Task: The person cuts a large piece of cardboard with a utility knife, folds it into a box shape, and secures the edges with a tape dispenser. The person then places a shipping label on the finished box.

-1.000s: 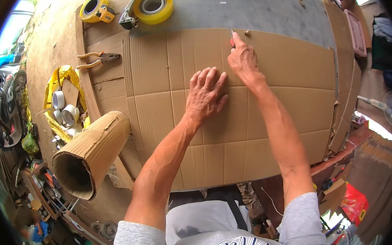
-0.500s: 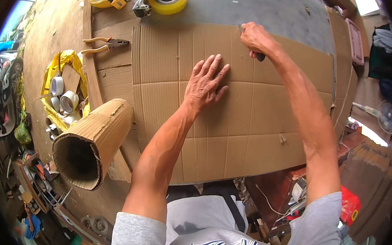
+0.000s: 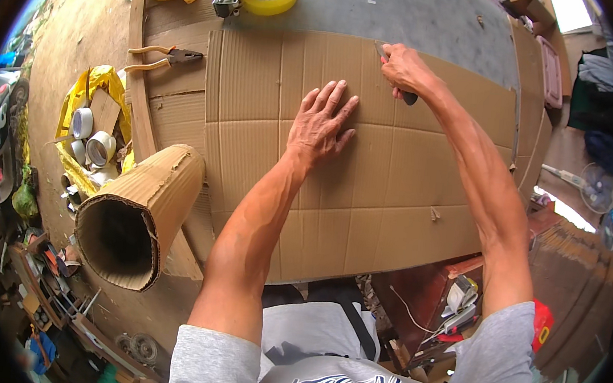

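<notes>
Two hands in use: holding knife [image 3: 410,99] in right hand [image 3: 406,70], grip closed round handle, blade at far edge of cardboard sheet [image 3: 396,163]; resting left hand [image 3: 321,123] spread flat, empty. Noting sheet along table's [image 3: 447,37] near edge, apparently whole; no finished cut visible, work left unclear.

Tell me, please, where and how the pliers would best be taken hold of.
Probably by the two pale handles of the pliers, coming from the left: they lie flat, handles splayed leftward, while the dark nose points right, close to the edge of the cardboard sheet.
</notes>
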{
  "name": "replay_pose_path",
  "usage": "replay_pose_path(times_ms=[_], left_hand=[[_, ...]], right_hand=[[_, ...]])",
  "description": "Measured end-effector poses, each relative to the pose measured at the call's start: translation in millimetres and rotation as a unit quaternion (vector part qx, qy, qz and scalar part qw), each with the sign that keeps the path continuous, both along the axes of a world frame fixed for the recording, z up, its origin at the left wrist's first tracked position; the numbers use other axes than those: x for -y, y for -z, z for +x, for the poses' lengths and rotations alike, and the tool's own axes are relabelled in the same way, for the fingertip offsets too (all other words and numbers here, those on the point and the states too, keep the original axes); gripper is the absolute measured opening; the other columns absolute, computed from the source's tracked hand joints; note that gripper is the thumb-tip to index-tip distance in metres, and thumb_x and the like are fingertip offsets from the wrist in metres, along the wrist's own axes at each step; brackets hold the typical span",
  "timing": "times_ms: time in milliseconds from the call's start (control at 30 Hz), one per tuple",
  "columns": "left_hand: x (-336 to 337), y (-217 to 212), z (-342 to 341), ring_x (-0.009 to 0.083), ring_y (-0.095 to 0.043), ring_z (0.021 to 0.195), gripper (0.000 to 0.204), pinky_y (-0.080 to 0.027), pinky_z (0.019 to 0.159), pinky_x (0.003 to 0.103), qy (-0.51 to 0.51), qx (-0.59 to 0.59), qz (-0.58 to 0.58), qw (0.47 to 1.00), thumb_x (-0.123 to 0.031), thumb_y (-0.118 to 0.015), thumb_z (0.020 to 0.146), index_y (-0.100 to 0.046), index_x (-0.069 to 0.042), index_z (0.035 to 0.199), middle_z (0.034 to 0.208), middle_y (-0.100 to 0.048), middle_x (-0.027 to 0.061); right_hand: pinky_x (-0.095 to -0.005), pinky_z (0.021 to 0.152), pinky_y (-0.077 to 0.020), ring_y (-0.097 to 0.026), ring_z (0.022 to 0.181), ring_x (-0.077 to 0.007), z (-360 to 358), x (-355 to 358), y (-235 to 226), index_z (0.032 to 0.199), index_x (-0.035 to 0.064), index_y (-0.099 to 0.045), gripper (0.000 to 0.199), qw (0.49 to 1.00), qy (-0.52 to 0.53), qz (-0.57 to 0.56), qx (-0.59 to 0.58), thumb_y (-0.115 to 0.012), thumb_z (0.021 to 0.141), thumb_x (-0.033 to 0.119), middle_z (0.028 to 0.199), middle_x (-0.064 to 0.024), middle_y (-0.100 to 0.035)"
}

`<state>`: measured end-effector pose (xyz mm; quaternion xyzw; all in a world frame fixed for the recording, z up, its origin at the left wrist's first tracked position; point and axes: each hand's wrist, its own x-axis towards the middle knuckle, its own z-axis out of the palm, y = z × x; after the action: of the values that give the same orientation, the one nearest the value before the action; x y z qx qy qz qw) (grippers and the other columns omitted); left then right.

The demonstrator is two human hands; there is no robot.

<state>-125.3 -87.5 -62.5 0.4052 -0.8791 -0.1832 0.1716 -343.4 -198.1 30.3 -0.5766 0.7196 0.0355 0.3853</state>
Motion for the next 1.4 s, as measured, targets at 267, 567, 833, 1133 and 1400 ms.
replay_pose_path(times_ms=[267, 567, 833, 1133, 1400], left_hand=[[-0.6, 1.5, 0.8, 0.0325, -0.029, 0.154, 0.065, -0.022, 0.126, 0.048, -0.003, 0.006, -0.008, 1.0, -0.041, -0.066, 0.095, -0.049, -0.017, 0.153, 0.165, -0.034, 0.0157], [-0.5, 4.3, 0.2, 0.0322, -0.029, 0.154, 0.065, -0.022, 0.125, 0.048, -0.008, -0.001, -0.01, 1.0, -0.04, -0.068, 0.094, -0.05, -0.016, 0.152, 0.165, -0.034, 0.0156], [-4.1, 1.4, -0.5, 0.0332, -0.03, 0.153, 0.065, -0.023, 0.125, 0.049, -0.007, -0.001, -0.009, 1.0, -0.039, -0.068, 0.094, -0.051, -0.016, 0.152, 0.165, -0.034, 0.0164], [-3.6, 1.7, 0.0, 0.034, -0.032, 0.152, 0.064, -0.025, 0.124, 0.05, -0.009, -0.013, -0.015, 1.0, -0.038, -0.069, 0.094, -0.052, -0.016, 0.151, 0.164, -0.036, 0.0162], [-4.0, 4.0, -0.7, 0.0344, -0.032, 0.152, 0.064, -0.025, 0.124, 0.05, -0.006, -0.015, -0.026, 1.0, -0.039, -0.069, 0.094, -0.052, -0.016, 0.151, 0.163, -0.036, 0.0169]], right_hand=[[-0.0395, 0.043, -0.0533, -0.064, 0.048, -0.0254, 0.7, -12.5, -6.7, 0.091, -0.0004, -0.047, 0.01, 0.997, 0.03, -0.006, 0.066, -0.039, 0.088, -0.004, 0.062, -0.0152, -0.058], [-0.0395, 0.044, -0.0539, -0.064, 0.048, -0.0261, 1.3, -27.8, -8.1, 0.094, -0.0016, -0.049, 0.01, 0.999, 0.013, -0.013, 0.046, -0.041, 0.089, -0.004, 0.062, -0.0156, -0.057], [-0.0396, 0.045, -0.0554, -0.066, 0.049, -0.0265, 3.6, -41.0, -11.9, 0.099, -0.0032, -0.048, 0.013, 0.998, 0.025, -0.006, 0.051, -0.04, 0.088, -0.004, 0.065, -0.0174, -0.06], [-0.0421, 0.053, -0.0611, -0.071, 0.057, -0.0319, 5.5, -58.5, -9.6, 0.107, -0.0075, -0.055, 0.024, 0.999, 0.019, -0.017, 0.025, -0.048, 0.089, 0.007, 0.089, -0.0261, -0.069], [-0.0411, 0.054, -0.0616, -0.071, 0.057, -0.0306, 11.2, -68.2, -13.2, 0.108, -0.0067, -0.056, 0.025, 1.0, 0.003, -0.013, 0.007, -0.048, 0.089, 0.007, 0.086, -0.0238, -0.07]])
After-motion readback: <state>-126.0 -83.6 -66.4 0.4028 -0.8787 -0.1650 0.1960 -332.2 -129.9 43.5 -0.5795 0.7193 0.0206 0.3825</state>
